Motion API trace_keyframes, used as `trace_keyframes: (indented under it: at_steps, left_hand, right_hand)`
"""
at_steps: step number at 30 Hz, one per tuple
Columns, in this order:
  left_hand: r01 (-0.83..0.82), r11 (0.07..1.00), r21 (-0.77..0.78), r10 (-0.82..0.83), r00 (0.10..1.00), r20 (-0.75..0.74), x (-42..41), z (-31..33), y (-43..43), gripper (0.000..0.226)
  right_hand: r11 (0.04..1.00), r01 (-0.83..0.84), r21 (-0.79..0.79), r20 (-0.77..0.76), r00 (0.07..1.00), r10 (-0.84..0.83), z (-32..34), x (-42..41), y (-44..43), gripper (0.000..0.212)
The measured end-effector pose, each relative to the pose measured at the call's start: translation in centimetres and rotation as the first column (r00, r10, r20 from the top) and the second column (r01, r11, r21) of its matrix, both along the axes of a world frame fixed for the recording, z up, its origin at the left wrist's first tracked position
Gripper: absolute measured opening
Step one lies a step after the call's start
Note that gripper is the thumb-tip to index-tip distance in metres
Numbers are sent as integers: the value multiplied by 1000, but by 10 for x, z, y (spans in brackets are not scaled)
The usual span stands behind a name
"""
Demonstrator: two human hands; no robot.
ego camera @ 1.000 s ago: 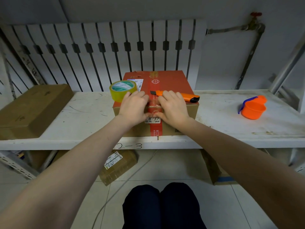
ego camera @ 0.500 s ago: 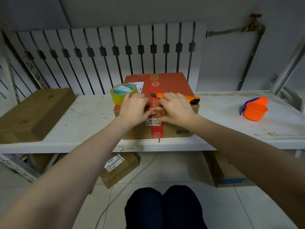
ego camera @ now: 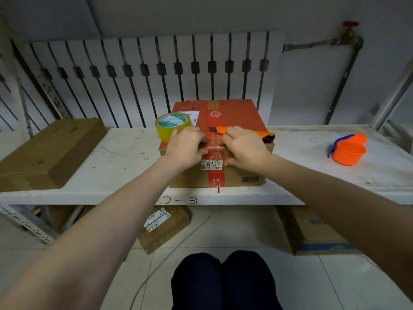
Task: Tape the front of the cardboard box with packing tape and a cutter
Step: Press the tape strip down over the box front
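Observation:
A cardboard box (ego camera: pixel 242 114) with a red top and a red tape strip down its middle stands at the shelf's front edge. Both my hands sit at its top front edge, on either side of the strip. My left hand (ego camera: pixel 186 149) bends its fingers over the top and sets its thumb on the front face. My right hand (ego camera: pixel 245 149) does the same, its thumb beside the white 8737 label (ego camera: pixel 211 164). An orange cutter (ego camera: pixel 260 133) lies on the box top behind my right hand. A yellow tape roll (ego camera: pixel 172 127) rests at the box's left top corner.
The white shelf (ego camera: pixel 116 157), marked 2-3, also bears a flat brown box (ego camera: pixel 48 153) at the left and an orange cup (ego camera: pixel 348 151) at the right. Behind it stands a slatted radiator. More boxes (ego camera: pixel 164 229) lie on the floor below, and my knees show at the bottom.
Both hands have stayed at the box's front top edge over the strip, the thumbs shifting slightly on the front face. My head has tilted, so more of the floor shows.

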State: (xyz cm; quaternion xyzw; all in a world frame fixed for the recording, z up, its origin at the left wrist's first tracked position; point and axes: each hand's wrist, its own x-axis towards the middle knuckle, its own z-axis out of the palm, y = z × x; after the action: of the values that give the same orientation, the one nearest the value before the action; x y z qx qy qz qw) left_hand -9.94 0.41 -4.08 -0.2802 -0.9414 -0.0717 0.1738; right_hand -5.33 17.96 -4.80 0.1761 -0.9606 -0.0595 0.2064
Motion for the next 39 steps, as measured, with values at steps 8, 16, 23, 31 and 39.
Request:
trace_keyframes:
  at_steps: [8,16,23,31,39]
  left_hand:
    - [-40,996,76,43,999,-30,2,-3,10,37]
    - [-41,996,80,43,999,-22,0,-5,5,38]
    - [-6,999,52,8,999,-47,3,-12,1,41]
    - [22,998,56,-18,997,-75,11,-11,1,52]
    - [-8,997,-74,3,997,-73,15,-7,6,36]
  right_hand:
    - [993,47,-104,-48,997,-52,-10,-2,-5,48]
    - [981,31,-191,144,990,-3,15,-5,0,29]
    - [974,86,-210,21,996,-84,6,-7,-14,28]
    - [983,14,-183,138,990,11,21,-9,-7,23]
    - [995,40,-95,146,989,-26,16,-3,-8,49]
